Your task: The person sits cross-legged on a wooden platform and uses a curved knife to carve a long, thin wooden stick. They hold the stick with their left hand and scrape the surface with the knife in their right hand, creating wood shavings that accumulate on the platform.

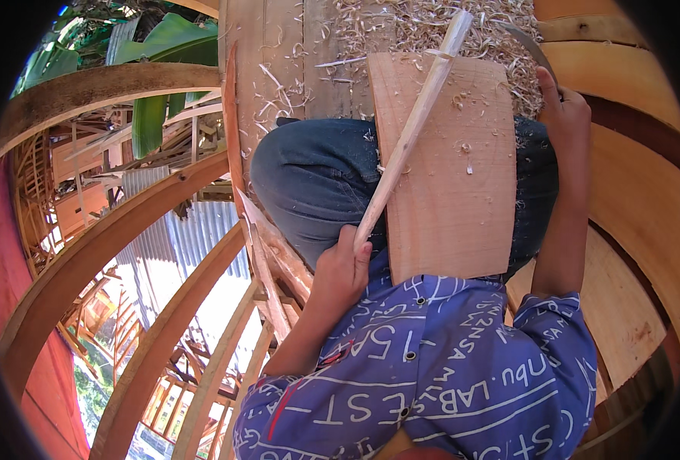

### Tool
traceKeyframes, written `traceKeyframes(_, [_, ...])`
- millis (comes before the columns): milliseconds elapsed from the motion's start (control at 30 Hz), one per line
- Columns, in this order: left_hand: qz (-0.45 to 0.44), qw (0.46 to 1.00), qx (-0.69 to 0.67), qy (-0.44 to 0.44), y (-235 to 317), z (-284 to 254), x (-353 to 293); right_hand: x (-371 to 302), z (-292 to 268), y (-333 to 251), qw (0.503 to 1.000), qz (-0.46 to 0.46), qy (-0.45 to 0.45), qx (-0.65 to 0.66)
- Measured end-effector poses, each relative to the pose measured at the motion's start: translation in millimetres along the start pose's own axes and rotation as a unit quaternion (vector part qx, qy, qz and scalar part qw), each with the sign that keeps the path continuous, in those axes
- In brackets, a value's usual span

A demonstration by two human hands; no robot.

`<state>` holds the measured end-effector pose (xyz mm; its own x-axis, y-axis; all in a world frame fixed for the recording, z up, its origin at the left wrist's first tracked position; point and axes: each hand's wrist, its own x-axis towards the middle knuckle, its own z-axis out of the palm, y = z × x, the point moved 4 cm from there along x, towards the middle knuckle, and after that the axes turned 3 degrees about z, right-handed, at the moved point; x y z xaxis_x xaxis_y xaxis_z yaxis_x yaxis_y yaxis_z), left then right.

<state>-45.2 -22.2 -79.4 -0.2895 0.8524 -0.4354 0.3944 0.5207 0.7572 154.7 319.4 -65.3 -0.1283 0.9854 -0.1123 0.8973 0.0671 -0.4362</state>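
My left hand (342, 268) is closed round the lower end of a long pale wooden stick (406, 146). The stick slants up and to the right over a flat wooden board (453, 184) that lies across my lap, its far end beyond the board's top edge. At the right, my right hand (566, 115) grips a knife (533, 52) with a dark, slightly curved blade pointing up and left. The fist hides the knife's handle. The blade is apart from the stick. A few curled shavings (468, 165) lie on the board.
Wood shavings (378, 23) cover much of the plank floor (267, 38) ahead. Curved timber ribs (148, 207) stand open on my left, with corrugated metal sheets (202, 230) below. Wide planks (631, 199) form a wall on my right. Loose wood strips (259, 264) lean by my left knee.
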Motion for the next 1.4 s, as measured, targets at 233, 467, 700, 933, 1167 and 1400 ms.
traceKeyframes(233, [-0.037,0.999,0.008,-0.02,5,-1,1,-65,40,-56,0.982,-0.126,-0.136,-0.017])
traceKeyframes(467, [-0.04,0.999,0.011,-0.004,10,2,3,-30,48,-55,0.975,-0.184,-0.087,-0.086])
traceKeyframes(700, [-0.058,0.998,-0.002,-0.002,13,-1,5,17,67,-46,0.988,-0.147,-0.01,-0.054])
traceKeyframes(933, [-0.036,0.999,-0.028,-0.012,4,-3,5,105,12,60,1.0,-0.01,-0.01,0.007])
traceKeyframes(1167, [-0.057,0.983,-0.158,-0.076,-13,-7,7,-56,47,-51,0.966,-0.181,-0.175,-0.054])
traceKeyframes(1400, [-0.065,0.985,-0.141,-0.069,-8,-7,10,-50,60,-60,0.97,-0.167,-0.174,-0.044])
